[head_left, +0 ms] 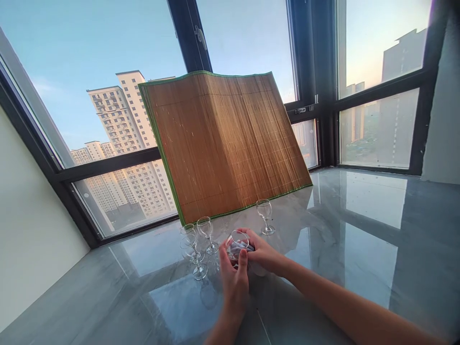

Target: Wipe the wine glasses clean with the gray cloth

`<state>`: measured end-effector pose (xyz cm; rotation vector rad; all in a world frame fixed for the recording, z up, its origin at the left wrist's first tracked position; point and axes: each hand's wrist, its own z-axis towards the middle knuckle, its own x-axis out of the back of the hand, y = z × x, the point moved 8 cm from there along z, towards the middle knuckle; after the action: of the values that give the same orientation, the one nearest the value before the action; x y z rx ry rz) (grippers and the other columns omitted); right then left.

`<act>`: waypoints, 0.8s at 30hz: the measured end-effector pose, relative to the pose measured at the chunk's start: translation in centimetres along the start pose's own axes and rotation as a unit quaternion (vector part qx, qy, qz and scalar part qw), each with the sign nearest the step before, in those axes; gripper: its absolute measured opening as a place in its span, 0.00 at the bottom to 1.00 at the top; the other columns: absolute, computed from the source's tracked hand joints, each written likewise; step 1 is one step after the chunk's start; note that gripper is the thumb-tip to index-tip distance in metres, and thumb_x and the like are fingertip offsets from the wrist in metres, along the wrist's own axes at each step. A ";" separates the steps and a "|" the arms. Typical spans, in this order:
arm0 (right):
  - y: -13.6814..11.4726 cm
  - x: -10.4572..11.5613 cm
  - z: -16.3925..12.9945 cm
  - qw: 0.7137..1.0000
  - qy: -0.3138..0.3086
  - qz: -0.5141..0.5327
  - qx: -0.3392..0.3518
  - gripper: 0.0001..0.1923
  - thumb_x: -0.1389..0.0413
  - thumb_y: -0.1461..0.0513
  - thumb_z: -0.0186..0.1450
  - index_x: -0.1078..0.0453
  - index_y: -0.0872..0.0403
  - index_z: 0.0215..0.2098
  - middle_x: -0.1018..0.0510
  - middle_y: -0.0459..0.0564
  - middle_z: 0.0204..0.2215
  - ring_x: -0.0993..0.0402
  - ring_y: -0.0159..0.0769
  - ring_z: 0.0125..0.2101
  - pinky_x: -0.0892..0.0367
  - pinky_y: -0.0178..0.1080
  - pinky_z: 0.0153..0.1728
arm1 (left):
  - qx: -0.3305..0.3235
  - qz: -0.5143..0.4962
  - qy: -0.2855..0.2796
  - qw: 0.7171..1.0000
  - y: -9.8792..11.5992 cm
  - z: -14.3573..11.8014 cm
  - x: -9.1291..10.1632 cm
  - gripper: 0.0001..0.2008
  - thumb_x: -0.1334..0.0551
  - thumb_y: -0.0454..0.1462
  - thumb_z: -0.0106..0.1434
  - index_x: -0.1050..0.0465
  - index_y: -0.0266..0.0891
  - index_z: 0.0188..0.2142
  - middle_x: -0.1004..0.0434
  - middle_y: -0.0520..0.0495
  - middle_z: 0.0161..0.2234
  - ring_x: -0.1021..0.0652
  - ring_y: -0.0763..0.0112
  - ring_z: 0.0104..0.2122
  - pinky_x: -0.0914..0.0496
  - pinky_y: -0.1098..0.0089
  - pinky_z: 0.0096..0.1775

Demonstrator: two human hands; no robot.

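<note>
My left hand [234, 280] grips the bowl of a small stemmed glass [237, 242] tilted toward me above the glossy grey marble sill [359, 268]. My right hand [264, 254] is at the glass's rim, pressing a pale cloth [240, 247] into the bowl. A group of three empty stemmed glasses [197, 244] stands upright just left of my hands. One more empty glass [265, 215] stands apart behind my right hand.
A brown bamboo mat with green edging [223, 143] leans against the black-framed window [190, 38] behind the glasses. A white wall [28, 220] bounds the left side. Tall buildings show through the panes.
</note>
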<state>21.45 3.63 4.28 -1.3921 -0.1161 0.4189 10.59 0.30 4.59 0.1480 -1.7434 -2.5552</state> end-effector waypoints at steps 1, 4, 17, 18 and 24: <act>-0.1 -0.1 0.0 1.000 -0.003 -0.004 -0.002 0.37 0.36 0.61 0.52 0.42 0.51 0.58 0.22 0.49 0.42 0.23 0.40 0.38 0.30 0.39 0.37 | 0.003 -0.015 -0.016 1.000 0.0 0.0 -0.3 0.28 0.38 0.54 0.62 0.38 0.43 0.56 0.24 0.40 0.48 0.20 0.61 0.41 0.26 0.62 0.42; 0.0 -0.3 -0.1 1.000 -0.018 -0.015 -0.019 0.31 0.36 0.62 0.52 0.36 0.53 0.53 0.22 0.50 0.42 0.24 0.36 0.33 0.30 0.36 0.32 | -0.019 -0.053 -0.046 0.997 0.4 0.1 -0.9 0.25 0.39 0.54 0.63 0.34 0.42 0.51 0.24 0.41 0.49 0.22 0.61 0.47 0.28 0.64 0.48; 1.4 -0.7 0.0 0.995 -0.070 -0.002 -0.065 0.33 0.45 0.69 0.45 0.36 0.53 0.51 0.22 0.45 0.30 0.25 0.33 0.24 0.32 0.32 0.24 | 0.037 -0.107 -0.068 0.991 -0.2 0.0 -1.3 0.30 0.39 0.61 0.57 0.30 0.38 0.45 0.22 0.47 0.29 0.34 0.81 0.13 0.39 0.77 0.16; 1.4 -0.8 -0.1 0.995 -0.076 0.011 -0.069 0.33 0.47 0.69 0.44 0.36 0.54 0.51 0.22 0.45 0.30 0.25 0.33 0.24 0.32 0.33 0.24 | 0.051 -0.127 -0.077 0.988 -0.5 0.0 -1.4 0.30 0.39 0.60 0.58 0.31 0.38 0.45 0.22 0.47 0.29 0.34 0.81 0.13 0.39 0.77 0.16; 1.3 -1.5 -0.3 0.988 -0.128 0.040 -0.078 0.31 0.50 0.68 0.43 0.35 0.54 0.47 0.22 0.44 0.27 0.24 0.35 0.20 0.32 0.34 0.23 | 0.150 -0.268 -0.087 0.948 -2.4 0.1 -1.9 0.30 0.44 0.60 0.61 0.34 0.37 0.48 0.21 0.45 0.37 0.34 0.83 0.13 0.41 0.77 0.15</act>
<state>19.90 3.04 3.17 -1.4950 -0.3088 0.6658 12.53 1.46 2.53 0.4835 -2.4475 -2.6772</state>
